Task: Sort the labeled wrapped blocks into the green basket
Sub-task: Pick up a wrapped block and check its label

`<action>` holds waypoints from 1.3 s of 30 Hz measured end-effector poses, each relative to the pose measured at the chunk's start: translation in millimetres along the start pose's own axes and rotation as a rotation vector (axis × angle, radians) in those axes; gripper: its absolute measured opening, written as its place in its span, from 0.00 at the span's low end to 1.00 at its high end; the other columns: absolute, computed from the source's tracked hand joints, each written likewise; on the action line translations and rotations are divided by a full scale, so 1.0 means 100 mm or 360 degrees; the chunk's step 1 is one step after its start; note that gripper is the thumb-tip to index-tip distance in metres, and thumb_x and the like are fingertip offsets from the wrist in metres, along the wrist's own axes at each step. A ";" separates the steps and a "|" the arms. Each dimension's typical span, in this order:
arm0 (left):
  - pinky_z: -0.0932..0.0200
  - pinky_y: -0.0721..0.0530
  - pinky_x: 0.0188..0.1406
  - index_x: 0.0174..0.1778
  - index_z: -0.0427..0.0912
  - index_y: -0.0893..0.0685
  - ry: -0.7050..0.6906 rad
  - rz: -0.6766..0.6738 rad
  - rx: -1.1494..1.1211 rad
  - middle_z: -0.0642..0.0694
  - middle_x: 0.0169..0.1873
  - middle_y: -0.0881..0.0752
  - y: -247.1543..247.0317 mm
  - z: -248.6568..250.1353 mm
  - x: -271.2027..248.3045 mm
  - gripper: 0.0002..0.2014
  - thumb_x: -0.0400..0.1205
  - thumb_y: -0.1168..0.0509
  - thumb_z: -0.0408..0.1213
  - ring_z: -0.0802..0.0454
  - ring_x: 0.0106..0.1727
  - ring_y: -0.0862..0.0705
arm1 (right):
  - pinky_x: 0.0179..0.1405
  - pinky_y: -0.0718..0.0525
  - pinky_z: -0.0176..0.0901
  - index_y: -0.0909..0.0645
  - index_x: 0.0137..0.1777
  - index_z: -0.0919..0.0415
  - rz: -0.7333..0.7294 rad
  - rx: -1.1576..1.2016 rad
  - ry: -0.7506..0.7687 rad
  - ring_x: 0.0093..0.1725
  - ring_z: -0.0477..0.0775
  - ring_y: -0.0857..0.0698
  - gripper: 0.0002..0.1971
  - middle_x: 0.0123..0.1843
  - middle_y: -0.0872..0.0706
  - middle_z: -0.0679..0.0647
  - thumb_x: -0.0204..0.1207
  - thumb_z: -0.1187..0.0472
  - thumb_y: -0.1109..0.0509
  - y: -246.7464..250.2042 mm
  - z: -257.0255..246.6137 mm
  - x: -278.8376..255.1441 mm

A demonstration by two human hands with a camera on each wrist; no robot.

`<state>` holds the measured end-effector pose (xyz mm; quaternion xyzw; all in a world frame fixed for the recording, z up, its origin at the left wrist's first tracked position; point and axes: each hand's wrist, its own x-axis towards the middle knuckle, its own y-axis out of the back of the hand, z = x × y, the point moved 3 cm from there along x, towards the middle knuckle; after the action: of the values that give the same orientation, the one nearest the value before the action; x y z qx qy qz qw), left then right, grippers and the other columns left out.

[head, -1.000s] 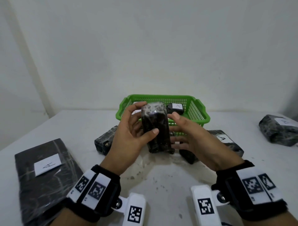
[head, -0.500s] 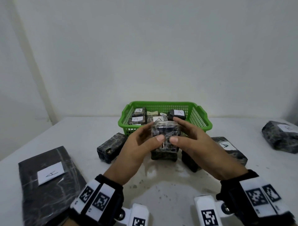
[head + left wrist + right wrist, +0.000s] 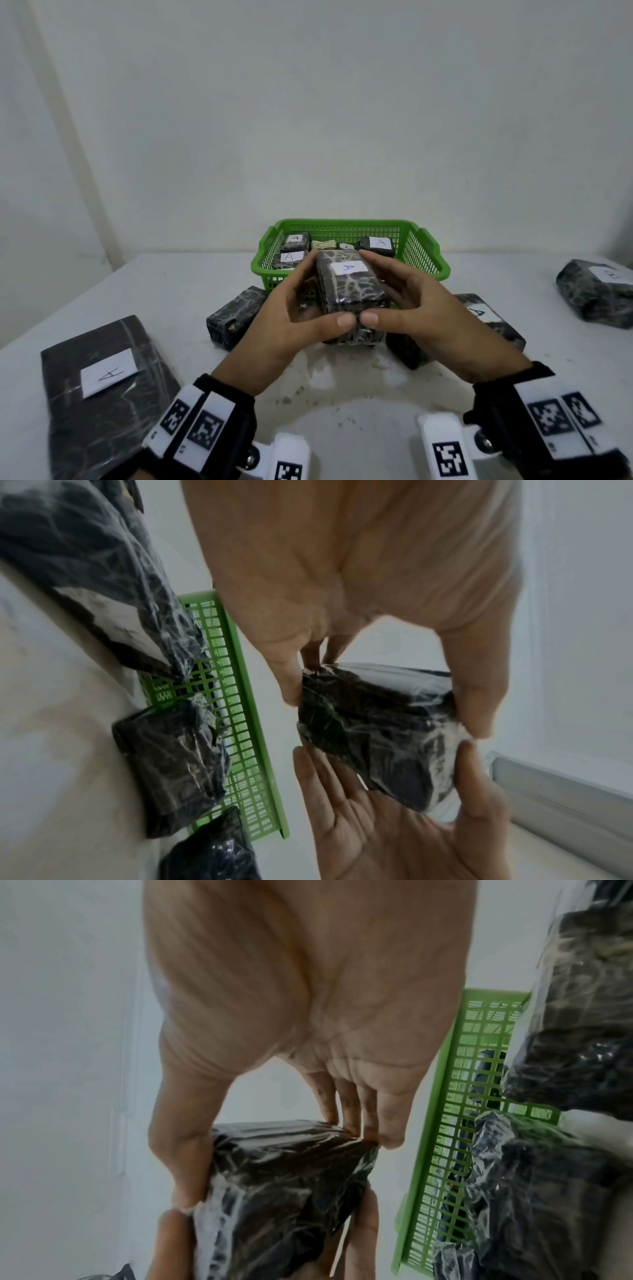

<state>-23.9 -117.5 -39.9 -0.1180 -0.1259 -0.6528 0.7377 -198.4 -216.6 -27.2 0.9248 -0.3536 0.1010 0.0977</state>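
Both hands cupping wrapped block (image 3: 349, 287) (label A up), thumbs meeting

Nine wrapped blocks (image 3: 349, 287), one green basket (image 3: 428, 253), two hands (image 3: 291, 322).

left wristband (image 3: 202, 423): black, white square-code tags | right wristband (image 3: 551, 416): black, white square-code tags | hands bare

Left hand (image 3: 284, 320) and right hand (image 3: 421, 308) raised, palms facing; fingers and thumbs curled round wrapped block (image 3: 349, 287), thumb tips nearly touching at near end.
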 end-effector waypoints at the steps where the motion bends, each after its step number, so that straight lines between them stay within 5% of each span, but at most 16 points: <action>1: 0.52 0.16 0.69 0.85 0.49 0.32 -0.0013 0.0055 0.0010 0.51 0.74 0.16 0.01 0.01 0.01 0.49 0.68 0.18 0.41 0.50 0.76 0.19 | 0.78 0.20 0.53 0.26 0.84 0.49 0.0031 0.0031 -0.0022 0.78 0.46 0.17 0.55 0.78 0.15 0.46 0.54 0.49 0.07 0.00 0.00 0.00; 3: 0.52 0.13 0.66 0.84 0.49 0.31 -0.0068 0.0207 0.0069 0.50 0.72 0.15 0.01 0.03 0.03 0.50 0.65 0.16 0.41 0.52 0.72 0.15 | 0.74 0.16 0.54 0.24 0.81 0.51 0.0130 0.0189 -0.0128 0.72 0.51 0.12 0.51 0.74 0.11 0.51 0.56 0.47 0.09 -0.03 0.00 0.00; 6: 0.68 0.12 0.53 0.83 0.50 0.32 -0.0115 0.0412 0.0128 0.55 0.71 0.19 -0.04 0.07 0.04 0.54 0.61 0.12 0.36 0.70 0.61 0.13 | 0.70 0.12 0.62 0.14 0.72 0.59 0.0106 0.0361 -0.0313 0.66 0.67 0.09 0.32 0.65 0.07 0.60 0.73 0.41 0.17 -0.17 -0.10 -0.02; 8: 0.73 0.13 0.48 0.81 0.52 0.34 -0.0125 0.0455 0.0149 0.60 0.69 0.22 -0.10 0.08 0.03 0.55 0.58 0.15 0.34 0.79 0.56 0.15 | 0.67 0.10 0.63 0.11 0.67 0.65 0.0127 0.0425 -0.0367 0.64 0.69 0.08 0.27 0.62 0.07 0.65 0.75 0.46 0.23 -0.21 -0.14 -0.01; 11: 0.61 0.11 0.60 0.81 0.59 0.33 -0.0053 0.0456 0.0236 0.62 0.71 0.22 -0.11 0.11 0.04 0.54 0.60 0.12 0.49 0.70 0.64 0.15 | 0.52 0.05 0.55 0.09 0.60 0.69 0.0243 0.0483 -0.0358 0.54 0.63 0.07 0.20 0.57 0.06 0.66 0.74 0.55 0.24 -0.12 -0.16 0.02; 14: 0.61 0.16 0.68 0.78 0.56 0.27 -0.0004 0.0569 0.0509 0.62 0.68 0.17 -0.04 0.24 0.14 0.40 0.70 0.23 0.61 0.67 0.69 0.18 | 0.39 0.06 0.47 0.07 0.50 0.65 0.0417 0.0386 -0.0398 0.43 0.56 0.08 0.09 0.44 0.06 0.59 0.80 0.61 0.26 0.13 -0.21 0.07; 20: 0.50 0.14 0.64 0.70 0.46 0.18 0.0148 0.0825 0.0790 0.53 0.58 0.11 0.40 0.28 0.76 0.22 0.81 0.26 0.46 0.51 0.61 0.12 | 0.42 0.12 0.49 0.11 0.50 0.66 0.0675 0.0221 -0.0487 0.39 0.56 0.11 0.05 0.47 0.11 0.60 0.83 0.66 0.28 0.70 -0.28 0.28; 22: 0.47 0.14 0.64 0.71 0.45 0.19 0.0298 0.0859 0.0953 0.49 0.63 0.13 0.58 0.20 0.95 0.23 0.81 0.28 0.46 0.47 0.62 0.13 | 0.44 0.13 0.50 0.11 0.56 0.70 0.0714 0.0153 -0.0473 0.42 0.58 0.11 0.07 0.52 0.11 0.63 0.83 0.67 0.28 0.83 -0.27 0.36; 25: 0.46 0.18 0.70 0.77 0.40 0.24 0.0539 0.0900 0.1296 0.40 0.73 0.20 0.81 0.03 1.19 0.30 0.79 0.30 0.45 0.41 0.69 0.17 | 0.34 0.12 0.44 0.13 0.63 0.76 0.0722 0.0006 -0.0491 0.43 0.58 0.11 0.13 0.51 0.09 0.64 0.83 0.68 0.28 0.93 -0.21 0.51; 27: 0.44 0.18 0.70 0.79 0.36 0.28 0.0746 0.0882 0.1466 0.34 0.75 0.25 0.90 -0.06 1.28 0.32 0.79 0.31 0.44 0.36 0.71 0.20 | 0.39 0.12 0.44 0.14 0.65 0.77 0.0708 -0.0054 -0.0520 0.46 0.58 0.11 0.14 0.54 0.08 0.66 0.84 0.68 0.28 0.95 -0.16 0.64; 28: 0.46 0.17 0.65 0.75 0.33 0.26 0.0830 0.0865 0.1513 0.32 0.73 0.24 0.93 -0.09 1.31 0.29 0.80 0.32 0.43 0.35 0.69 0.19 | 0.41 0.12 0.45 0.14 0.65 0.77 0.0698 -0.0075 -0.0533 0.47 0.58 0.11 0.15 0.55 0.09 0.66 0.84 0.67 0.27 0.95 -0.13 0.70; 30: 0.55 0.18 0.41 0.52 0.31 0.19 0.0918 0.0815 0.1538 0.31 0.59 0.17 1.00 -0.14 1.37 0.12 0.81 0.33 0.38 0.39 0.50 0.17 | 0.43 0.12 0.47 0.15 0.64 0.77 0.0665 -0.0122 -0.0560 0.47 0.58 0.10 0.14 0.54 0.09 0.63 0.85 0.66 0.28 0.93 -0.08 0.85; 32: 0.58 0.29 0.27 0.34 0.35 0.25 0.0959 0.0753 0.1573 0.35 0.45 0.18 1.07 -0.22 1.44 0.12 0.83 0.35 0.33 0.42 0.40 0.21 | 0.46 0.14 0.49 0.14 0.59 0.72 0.0593 -0.0196 -0.0627 0.47 0.57 0.12 0.09 0.53 0.10 0.62 0.85 0.66 0.27 0.87 0.00 0.97; 35: 0.59 0.32 0.24 0.29 0.36 0.29 0.0994 0.0759 0.1608 0.39 0.33 0.23 1.12 -0.27 1.48 0.17 0.85 0.38 0.30 0.39 0.45 0.22 | 0.46 0.23 0.50 0.16 0.52 0.69 0.0461 -0.0562 -0.0754 0.48 0.59 0.17 0.08 0.53 0.13 0.64 0.84 0.62 0.25 0.82 0.14 1.18; 39: 0.60 0.33 0.24 0.29 0.37 0.31 0.0994 0.0755 0.1616 0.44 0.29 0.28 1.15 -0.31 1.45 0.17 0.86 0.39 0.30 0.40 0.46 0.23 | 0.57 0.18 0.51 0.15 0.53 0.70 0.0095 -0.1423 -0.0952 0.54 0.62 0.14 0.23 0.56 0.13 0.64 0.87 0.45 0.29 0.71 0.20 1.37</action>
<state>108.3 -250.0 -20.9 0.4171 -0.1692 -0.3345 0.8280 -144.5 -360.4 -3.3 0.7709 -0.4007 -0.3245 0.3740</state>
